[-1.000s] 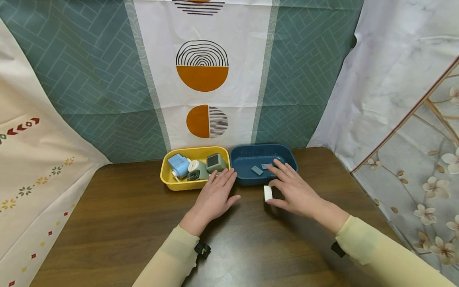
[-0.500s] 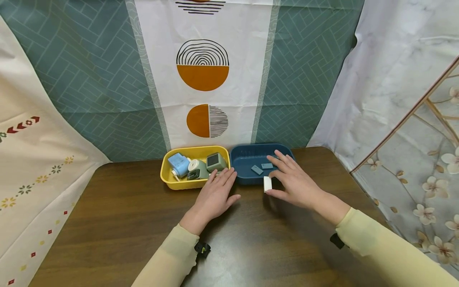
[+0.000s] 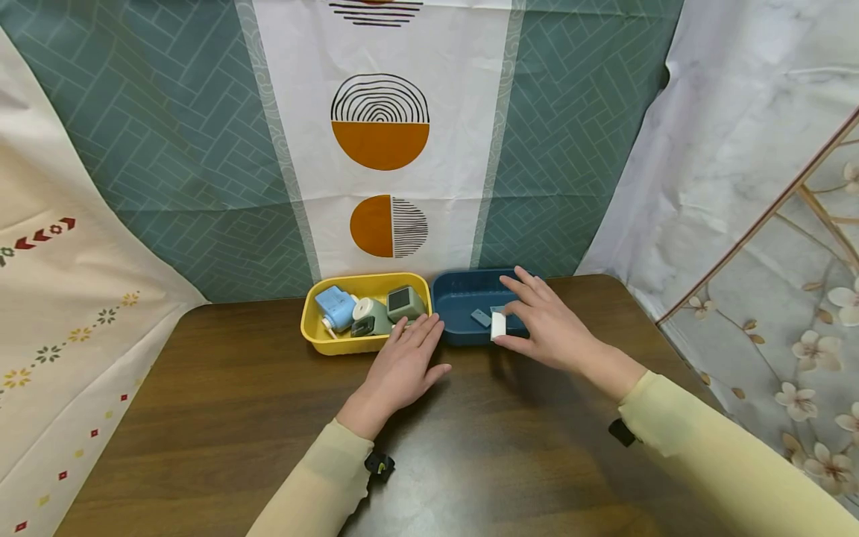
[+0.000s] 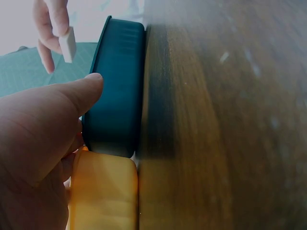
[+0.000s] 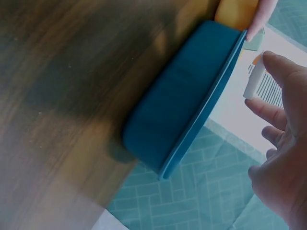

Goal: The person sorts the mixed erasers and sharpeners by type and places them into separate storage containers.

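Observation:
Between thumb and index finger, my right hand (image 3: 553,324) pinches a small white rectangular block (image 3: 499,326). In the right wrist view the block (image 5: 255,79) is held above the rim of the blue tray (image 5: 180,103). Two small grey-blue flat pieces lie inside the blue tray (image 3: 463,287); the left piece (image 3: 480,318) shows fully and the other is partly hidden by the block. My left hand (image 3: 401,365) lies with fingers extended over the near rim where the yellow tray (image 3: 329,347) meets the blue one. Its thumb is by the blue tray's side in the left wrist view.
Several items fill the yellow tray: a light blue bottle-like thing (image 3: 335,308), a green item with a white round top (image 3: 369,313) and a grey-green box with a dark face (image 3: 405,303). Both trays stand side by side at the back of the wooden table (image 3: 221,418), against a patterned cloth (image 3: 194,149).
My right hand has lifted the white block from the table and moved it forward to over the blue tray's near edge. The left hand has stayed in place.

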The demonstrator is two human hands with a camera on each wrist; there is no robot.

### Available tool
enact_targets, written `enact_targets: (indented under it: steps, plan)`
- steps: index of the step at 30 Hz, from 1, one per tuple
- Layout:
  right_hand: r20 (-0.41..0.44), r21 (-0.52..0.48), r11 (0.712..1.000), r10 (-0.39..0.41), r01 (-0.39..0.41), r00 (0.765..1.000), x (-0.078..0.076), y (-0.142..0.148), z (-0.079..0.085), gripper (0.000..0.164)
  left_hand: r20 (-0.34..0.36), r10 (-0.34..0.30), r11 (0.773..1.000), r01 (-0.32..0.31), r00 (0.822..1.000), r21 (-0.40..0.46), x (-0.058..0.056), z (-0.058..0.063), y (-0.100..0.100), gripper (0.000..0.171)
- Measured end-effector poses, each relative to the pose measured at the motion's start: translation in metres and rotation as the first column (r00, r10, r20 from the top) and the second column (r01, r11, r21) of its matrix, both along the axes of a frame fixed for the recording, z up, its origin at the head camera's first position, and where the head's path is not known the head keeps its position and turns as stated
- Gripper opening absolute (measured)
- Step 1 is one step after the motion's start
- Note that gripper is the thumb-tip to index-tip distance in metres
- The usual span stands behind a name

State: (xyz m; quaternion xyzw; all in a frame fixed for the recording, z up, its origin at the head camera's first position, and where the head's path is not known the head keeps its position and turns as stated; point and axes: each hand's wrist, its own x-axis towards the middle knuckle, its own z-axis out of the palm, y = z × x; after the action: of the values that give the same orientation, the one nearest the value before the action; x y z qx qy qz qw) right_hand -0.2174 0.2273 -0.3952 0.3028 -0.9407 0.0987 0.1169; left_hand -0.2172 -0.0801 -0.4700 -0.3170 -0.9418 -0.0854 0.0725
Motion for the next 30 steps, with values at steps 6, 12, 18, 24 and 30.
enact_targets:
  steps: [6, 12, 18, 24, 30]
  plan:
    - [0.000, -0.009, 1.000, -0.022, 0.022, 1.000, -0.009, -0.005, 0.001, 0.052, 0.008, -0.002, 1.000, 0.002, 1.000, 0.016, 0.000, 0.000, -0.001, 0.081]
    - [-0.007, -0.017, 0.999, -0.037, 0.036, 0.999, -0.018, -0.014, 0.000, 0.052, 0.007, -0.007, 1.000, 0.006, 1.000, 0.026, 0.002, 0.000, -0.001, 0.081]
    - [-0.008, -0.009, 0.998, -0.056, 0.056, 0.998, -0.028, -0.020, -0.001, 0.052, -0.002, -0.006, 1.000, 0.006, 1.000, 0.023, 0.002, 0.000, -0.001, 0.081]
    - [0.024, 0.023, 0.996, -0.082, 0.081, 0.996, -0.037, -0.027, 0.000, 0.056, -0.006, -0.001, 1.000, 0.001, 1.000, 0.019, 0.002, 0.000, 0.000, 0.081]
    - [0.041, 0.030, 0.994, -0.103, 0.102, 0.994, -0.046, -0.033, 0.000, 0.057, -0.016, -0.010, 1.000, 0.011, 1.000, 0.023, 0.002, 0.001, 0.000, 0.080]
